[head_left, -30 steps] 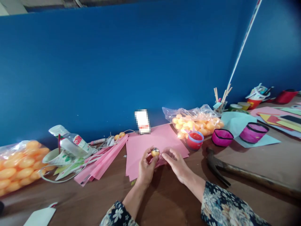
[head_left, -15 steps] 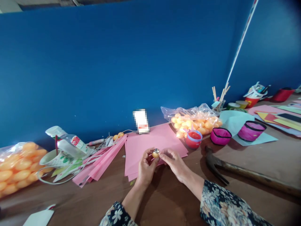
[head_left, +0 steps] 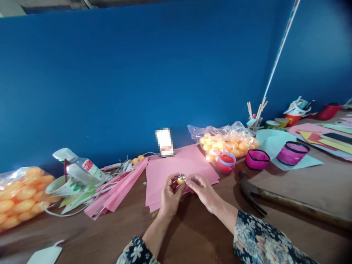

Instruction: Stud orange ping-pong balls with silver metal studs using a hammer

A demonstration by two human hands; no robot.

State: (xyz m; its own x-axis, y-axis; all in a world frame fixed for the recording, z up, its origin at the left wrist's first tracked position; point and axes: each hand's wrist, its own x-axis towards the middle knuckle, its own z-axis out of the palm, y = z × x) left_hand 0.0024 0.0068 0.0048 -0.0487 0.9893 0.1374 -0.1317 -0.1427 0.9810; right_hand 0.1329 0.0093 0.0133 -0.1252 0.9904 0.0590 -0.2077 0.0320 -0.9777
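Observation:
Over the pink paper sheets [head_left: 159, 183], my left hand [head_left: 169, 198] pinches a small ball [head_left: 181, 179] between thumb and fingers. The ball is orange-gold below, with a shiny silvery top. My right hand [head_left: 202, 190] is closed, its thumb and fingertips pressed together against the ball's right side. Anything tiny between those fingertips is too small to make out. Beyond the right hand stands a small red tub [head_left: 226, 163] with a pale purple rim.
A claw hammer [head_left: 291, 201] lies at right, near two magenta fabric cups [head_left: 257, 160]. Clear bags of orange balls sit behind the tub [head_left: 236, 145] and at far left [head_left: 24, 194]. Pink strips [head_left: 121, 190], a plastic bottle [head_left: 88, 170] and a cord lie left. A blue wall [head_left: 137, 73] rises behind.
Both hands and the ball stay nearly in place. The whole view has shifted very slightly; nothing was taken hold of or let go.

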